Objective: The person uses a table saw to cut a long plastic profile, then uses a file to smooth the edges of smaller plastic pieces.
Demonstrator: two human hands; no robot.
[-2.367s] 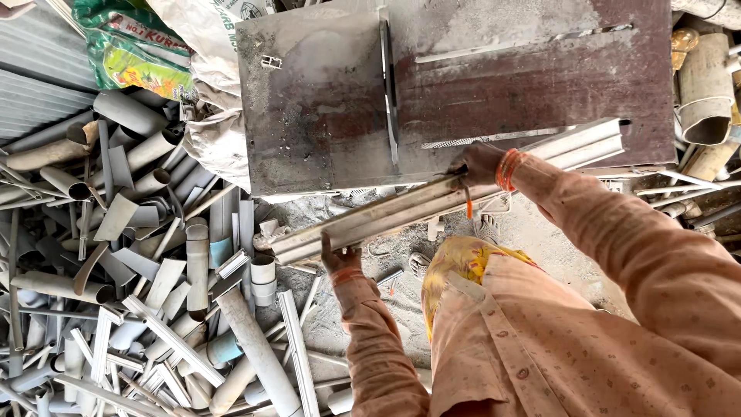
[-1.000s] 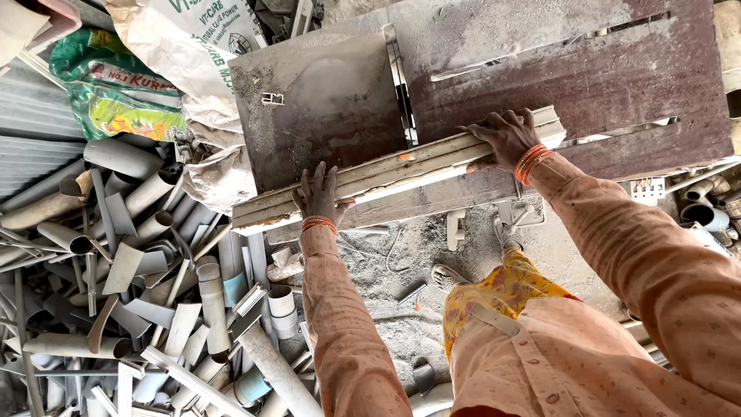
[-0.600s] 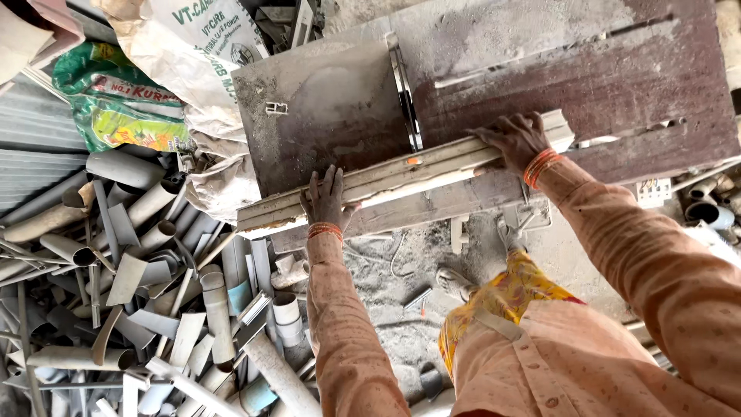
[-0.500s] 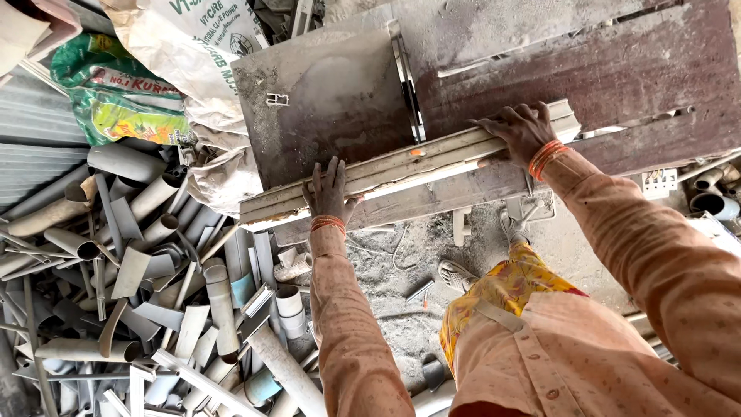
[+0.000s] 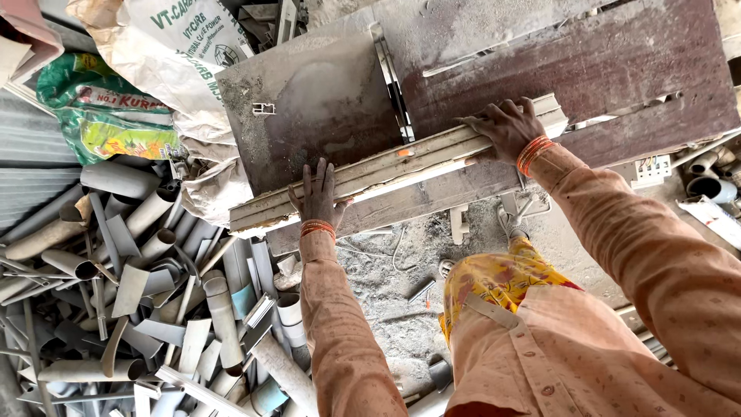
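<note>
A long, pale, dusty plastic profile strip (image 5: 401, 166) lies slantwise across the dark, dust-coated saw bench (image 5: 324, 116) in the middle of the frame, its lower end toward centre left and its upper end toward upper right. The left hand (image 5: 318, 197) lies flat on the strip near its lower end, fingers spread and pressing down rather than curled round it. The right hand (image 5: 505, 127) sits on the strip's upper part, right of centre, fingers bent over its far edge in a loose clasp. The thin saw blade slot (image 5: 390, 77) runs up the bench between the two hands, and the strip crosses it.

A couple of seconds ago the strip was held off the near edge of the bench, lower in the frame; by a second ago it was resting on the bench top, and it has since crept slightly further up across the blade line, both hands riding with it. As a judgement, the piece is now set and steadied on the cutting surface.

A heap of grey cut pipe and profile offcuts (image 5: 139, 293) fills the lower left, and printed sacks (image 5: 154, 69) lie at upper left.
</note>
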